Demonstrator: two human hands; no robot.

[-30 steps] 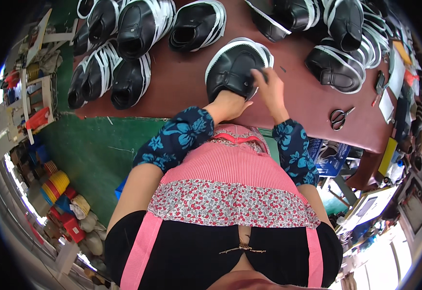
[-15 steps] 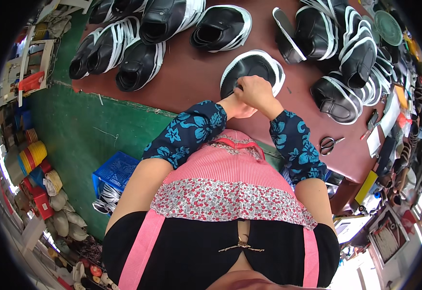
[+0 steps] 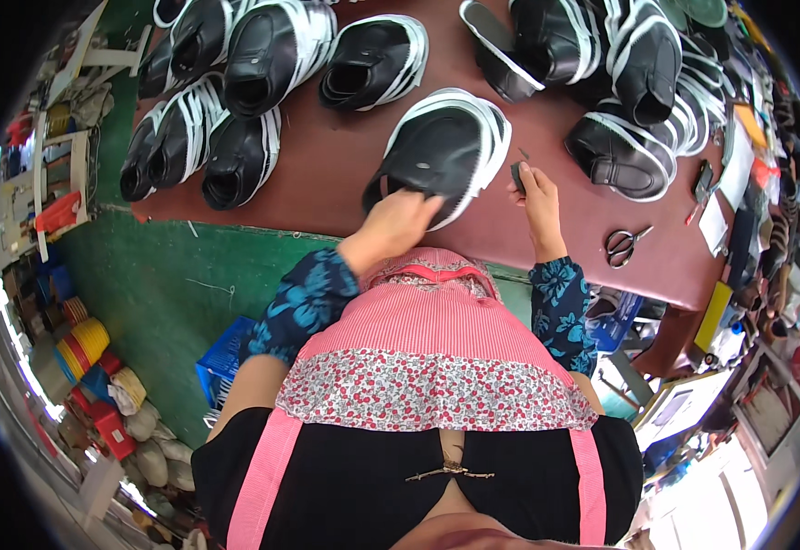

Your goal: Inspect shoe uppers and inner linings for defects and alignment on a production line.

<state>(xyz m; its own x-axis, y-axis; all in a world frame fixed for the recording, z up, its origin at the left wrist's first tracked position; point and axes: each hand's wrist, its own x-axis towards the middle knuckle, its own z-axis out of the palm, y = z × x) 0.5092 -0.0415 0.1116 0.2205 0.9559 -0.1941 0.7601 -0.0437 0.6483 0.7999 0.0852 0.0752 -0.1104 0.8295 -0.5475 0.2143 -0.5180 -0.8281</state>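
A black shoe upper point(image 3: 427, 147) with white zigzag-edged strips round its toe lies in front of me, opening toward me. My left hand point(image 3: 394, 224) has its fingers curled into that opening, gripping the near edge. To the right of the shoe upper, apart from it, my right hand point(image 3: 541, 194) pinches a small dark grey block-like piece point(image 3: 517, 176). What the piece is made of I cannot make out. The scissors point(image 3: 622, 247), with dark handles, lie on the table to the right of my right hand.
Several black shoe uppers with white strips point(image 3: 276, 60) stand at the far left of the reddish-brown table point(image 3: 327, 174). More of them point(image 3: 622, 151) are heaped at the far right, near a black insole-like piece point(image 3: 499, 55). A blue crate point(image 3: 220, 360) stands below the table's edge.
My hands were together over the shoe upper and have parted. The right moved right with the dark piece now visible; the left now grips the opening. The shoe upper has shifted left and tilted.
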